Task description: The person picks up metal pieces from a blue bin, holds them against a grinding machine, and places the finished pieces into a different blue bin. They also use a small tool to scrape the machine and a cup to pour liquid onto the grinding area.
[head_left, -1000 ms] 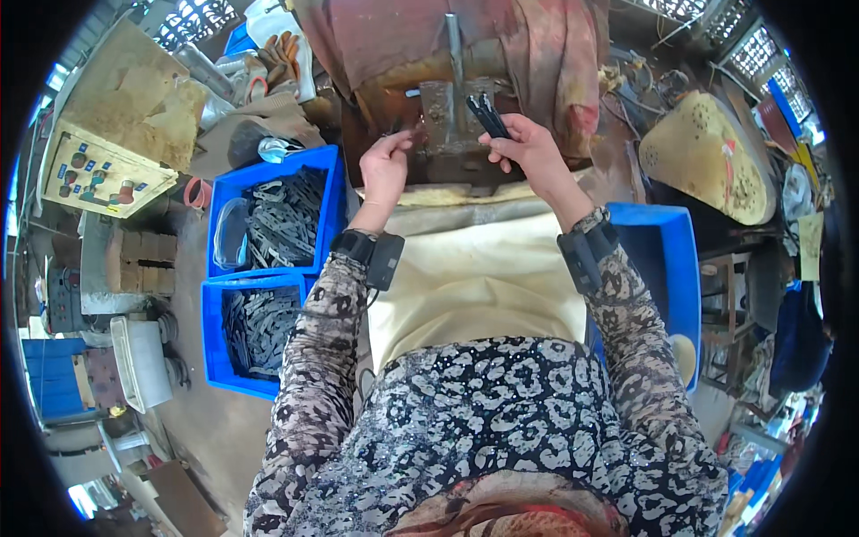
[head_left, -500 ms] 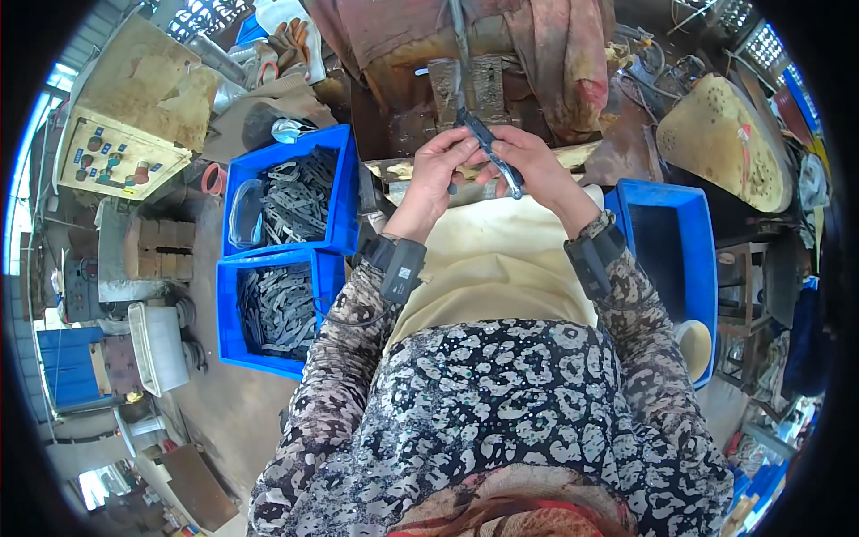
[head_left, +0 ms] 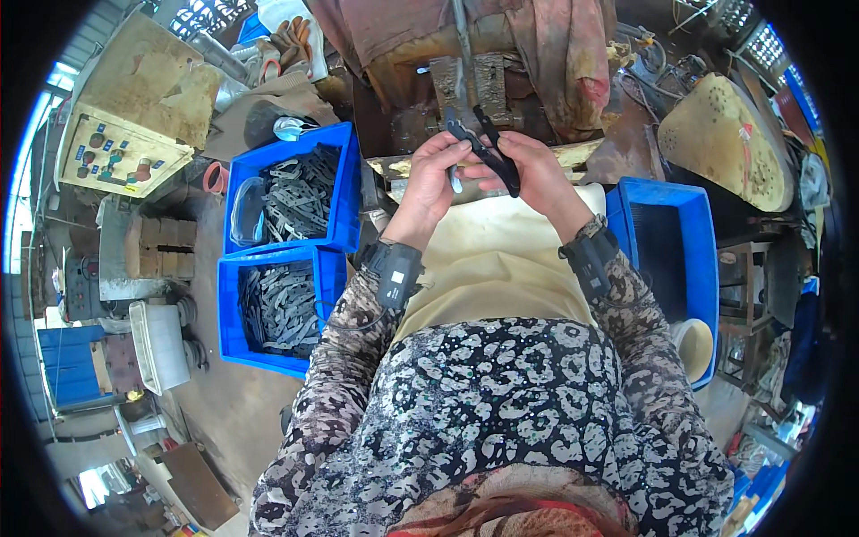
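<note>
In front of the machine, above the cream apron (head_left: 501,259), both hands meet around narrow dark metal strips (head_left: 503,166). Two strips fan apart at their far ends and come together at the near end. My left hand (head_left: 431,175) pinches one strip between thumb and fingers. On the other side, my right hand (head_left: 535,172) grips the strips near their lower end, its thumb along the top. A small shiny pale end (head_left: 455,180) shows below the left fingers; whether it belongs to another strip cannot be told.
Two blue bins (head_left: 343,192) of similar strips stand on the left. Another blue bin (head_left: 707,233), with a pale round cup (head_left: 692,349) at its near end, is on the right. Ahead is a wet machine bed (head_left: 470,85) under reddish cloth (head_left: 403,36). A control box (head_left: 112,161) stands far left.
The strips, earlier held together as one narrow bundle, now spread apart at their far ends. Both hands stay in nearly the same place, with the fingers shifted slightly.
</note>
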`<state>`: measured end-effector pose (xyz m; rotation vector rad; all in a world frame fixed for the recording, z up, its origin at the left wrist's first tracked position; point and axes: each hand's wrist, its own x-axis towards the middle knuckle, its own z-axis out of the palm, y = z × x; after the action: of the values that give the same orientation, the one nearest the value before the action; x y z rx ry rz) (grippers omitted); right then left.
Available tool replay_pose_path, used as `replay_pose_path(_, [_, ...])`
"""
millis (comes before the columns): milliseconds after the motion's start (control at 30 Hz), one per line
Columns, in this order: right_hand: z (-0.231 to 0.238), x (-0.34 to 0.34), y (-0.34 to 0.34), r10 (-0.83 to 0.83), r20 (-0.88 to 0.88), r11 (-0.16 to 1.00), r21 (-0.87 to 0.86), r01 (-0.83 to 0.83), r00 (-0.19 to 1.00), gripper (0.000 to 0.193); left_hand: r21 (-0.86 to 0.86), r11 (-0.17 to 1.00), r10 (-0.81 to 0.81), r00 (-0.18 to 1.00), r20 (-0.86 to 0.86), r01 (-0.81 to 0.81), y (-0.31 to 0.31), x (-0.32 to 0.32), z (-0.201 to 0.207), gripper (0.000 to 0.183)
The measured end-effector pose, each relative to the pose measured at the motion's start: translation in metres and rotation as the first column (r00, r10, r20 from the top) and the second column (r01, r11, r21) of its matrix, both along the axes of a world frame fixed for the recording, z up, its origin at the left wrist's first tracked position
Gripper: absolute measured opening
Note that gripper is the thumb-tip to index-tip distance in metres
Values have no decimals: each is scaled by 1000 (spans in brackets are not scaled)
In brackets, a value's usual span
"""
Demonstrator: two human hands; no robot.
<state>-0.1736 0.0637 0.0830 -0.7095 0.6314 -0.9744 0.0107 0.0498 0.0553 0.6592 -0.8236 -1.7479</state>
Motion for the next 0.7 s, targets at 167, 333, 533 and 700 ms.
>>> replay_pose_path(167, [2, -3, -1, 82, -32, 991, -107, -85, 996, 34, 11, 999, -47, 998, -37, 47, -3, 1, 0, 14])
replay_pose_path(333, [4, -8, 1, 111, -231, 981, -132, -144, 966, 38, 8, 995, -99, 993, -59, 100, 2, 2, 3, 15])
replay_pose_path(533, [-1, -5, 2, 64, -308, 977, -175, -122, 949, 40, 98, 992, 84, 996, 2, -84, 17, -10, 5, 25])
replay_pose_path(700, [0, -5, 1, 18, -367, 974, -202, -98, 930, 38, 120, 986, 126, 990, -63, -118, 11, -14, 5, 23])
